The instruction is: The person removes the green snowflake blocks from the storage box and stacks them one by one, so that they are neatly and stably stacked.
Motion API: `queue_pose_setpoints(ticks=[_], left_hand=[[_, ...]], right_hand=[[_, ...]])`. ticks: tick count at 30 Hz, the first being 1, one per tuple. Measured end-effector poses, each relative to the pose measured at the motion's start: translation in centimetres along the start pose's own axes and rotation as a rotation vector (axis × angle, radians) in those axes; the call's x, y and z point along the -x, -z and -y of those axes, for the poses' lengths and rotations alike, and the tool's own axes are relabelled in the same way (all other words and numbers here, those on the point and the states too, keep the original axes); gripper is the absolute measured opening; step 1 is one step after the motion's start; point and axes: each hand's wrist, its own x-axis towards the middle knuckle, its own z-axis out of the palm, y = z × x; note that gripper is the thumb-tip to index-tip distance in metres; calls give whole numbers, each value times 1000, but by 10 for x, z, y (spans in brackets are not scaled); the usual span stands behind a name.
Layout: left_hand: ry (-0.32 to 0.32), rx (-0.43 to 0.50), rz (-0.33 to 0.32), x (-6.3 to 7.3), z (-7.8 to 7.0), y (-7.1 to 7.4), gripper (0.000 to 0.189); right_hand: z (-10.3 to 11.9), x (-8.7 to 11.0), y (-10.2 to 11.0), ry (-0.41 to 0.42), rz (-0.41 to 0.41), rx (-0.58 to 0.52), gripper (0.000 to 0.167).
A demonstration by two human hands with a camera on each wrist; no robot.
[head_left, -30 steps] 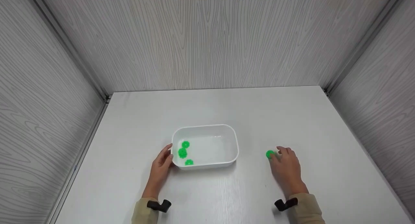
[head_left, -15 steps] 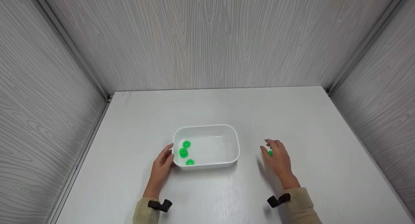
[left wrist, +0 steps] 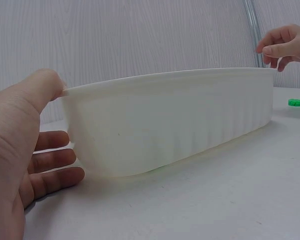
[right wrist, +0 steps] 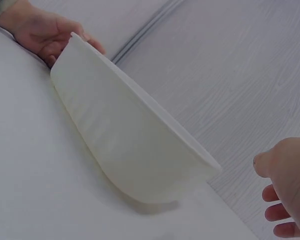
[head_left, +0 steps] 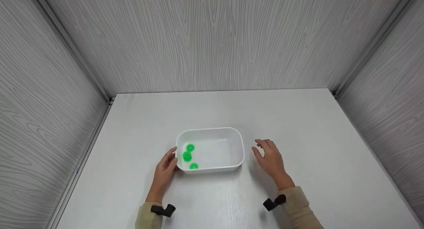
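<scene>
A white plastic tub [head_left: 217, 152] with rounded corners stands upright on the table. My left hand [head_left: 164, 171] holds it by its left end; the left wrist view has the thumb at the rim and the other fingers bent against the outer wall. Inside, near the left end, lie small green scalloped discs [head_left: 187, 156]. My right hand [head_left: 271, 159] hovers just right of the tub, thumb and fingers apart with nothing between them. Another green disc [left wrist: 295, 102] lies on the table below the right hand in the left wrist view; that hand hides it in the head view.
The white table [head_left: 215, 109] is enclosed by a wood-grain back panel [head_left: 212, 40] and side panels [head_left: 43, 106]. Both sleeved wrists carry black camera mounts [head_left: 163, 210].
My right hand has moved left and slightly away from me, leaving the loose green disc on the table and nearing the tub. The left hand and the tub have stayed put.
</scene>
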Motion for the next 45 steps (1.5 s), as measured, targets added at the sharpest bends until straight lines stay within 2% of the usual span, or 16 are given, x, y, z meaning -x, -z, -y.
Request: queue_pose_setpoints(ticks=[16, 28, 39, 45], left_hand=[[27, -17, -10, -1, 1, 0, 40], [-1, 6, -3, 0, 1, 1, 46], [-19, 11, 8, -1, 0, 1, 45], [-8, 15, 8, 0, 1, 1, 45]], right_hand=[[43, -21, -37, 179, 49, -52, 24], [62, -30, -68, 277, 84, -97, 23], [84, -39, -89, 292, 238, -133, 24], [94, -43, -101, 252, 371, -131, 25]])
